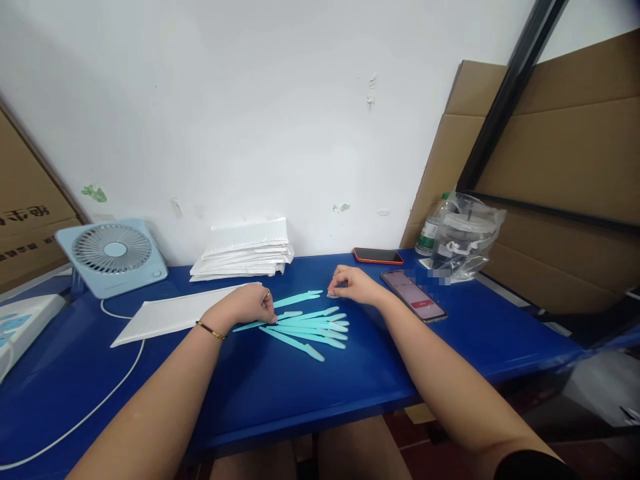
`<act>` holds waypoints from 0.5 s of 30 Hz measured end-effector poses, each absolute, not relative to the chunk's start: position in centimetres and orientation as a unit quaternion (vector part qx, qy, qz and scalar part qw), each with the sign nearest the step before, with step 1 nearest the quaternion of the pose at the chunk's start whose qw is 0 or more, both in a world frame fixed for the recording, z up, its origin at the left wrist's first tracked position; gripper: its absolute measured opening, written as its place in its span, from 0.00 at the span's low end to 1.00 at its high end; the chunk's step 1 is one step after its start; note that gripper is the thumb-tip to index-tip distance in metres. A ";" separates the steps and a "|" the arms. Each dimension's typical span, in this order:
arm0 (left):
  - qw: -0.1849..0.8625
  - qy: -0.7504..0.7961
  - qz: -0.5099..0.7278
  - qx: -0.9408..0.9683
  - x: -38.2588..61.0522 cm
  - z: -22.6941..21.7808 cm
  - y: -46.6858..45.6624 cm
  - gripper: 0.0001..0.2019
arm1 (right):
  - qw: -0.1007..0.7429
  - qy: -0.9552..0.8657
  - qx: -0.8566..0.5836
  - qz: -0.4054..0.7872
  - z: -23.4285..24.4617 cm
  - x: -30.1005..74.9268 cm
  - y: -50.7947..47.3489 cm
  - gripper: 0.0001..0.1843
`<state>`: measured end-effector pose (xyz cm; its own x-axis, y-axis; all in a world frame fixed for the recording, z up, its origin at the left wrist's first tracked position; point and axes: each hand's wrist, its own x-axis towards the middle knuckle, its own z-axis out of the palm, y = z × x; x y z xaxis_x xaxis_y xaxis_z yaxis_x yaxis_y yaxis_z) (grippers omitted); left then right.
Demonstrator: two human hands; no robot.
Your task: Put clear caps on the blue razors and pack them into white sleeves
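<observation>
Several slim teal plastic sticks [310, 330] lie fanned out on the blue table [280, 390]. My left hand [247, 305] rests at their left ends, fingers curled and pinching the end of one teal stick [295, 300]. My right hand [350, 283] is closed at the far end of that same stick, fingertips pressed on its tip. A gold bracelet [210, 330] sits on my left wrist. A flat white mailer [170, 313] lies just left of my left hand.
A stack of white mailers [245, 250] stands against the wall. A pale blue fan [113, 253] with a white cable [100, 407] is at the left. Two phones [413, 293] [377, 255], a bottle [430, 230] and a bagged cup [465, 237] sit at the right. Cardboard [565, 167] lines the right side.
</observation>
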<state>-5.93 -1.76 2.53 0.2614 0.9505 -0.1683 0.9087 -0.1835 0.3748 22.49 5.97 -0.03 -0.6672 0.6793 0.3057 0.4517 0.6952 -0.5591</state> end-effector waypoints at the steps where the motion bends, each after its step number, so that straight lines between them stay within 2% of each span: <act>1: 0.215 0.603 0.037 0.767 -5.9 2.6 -1.9 0.11 | 0.251 -0.887 -0.311 0.232 0.0 22.0 5.6 0.10; 5: 0.212 0.594 0.044 0.775 -5.0 2.5 -1.9 0.09 | 0.231 -0.896 -0.281 0.254 0.1 20.0 4.0 0.13; 9: 0.149 0.597 0.096 0.782 -3.4 2.5 -1.6 0.12 | 0.205 -0.908 -0.267 0.249 0.1 19.0 3.4 0.12; 15: 0.086 0.596 0.115 0.790 -2.3 1.9 -0.9 0.09 | 0.216 -0.906 -0.300 0.208 -0.2 21.4 5.9 0.11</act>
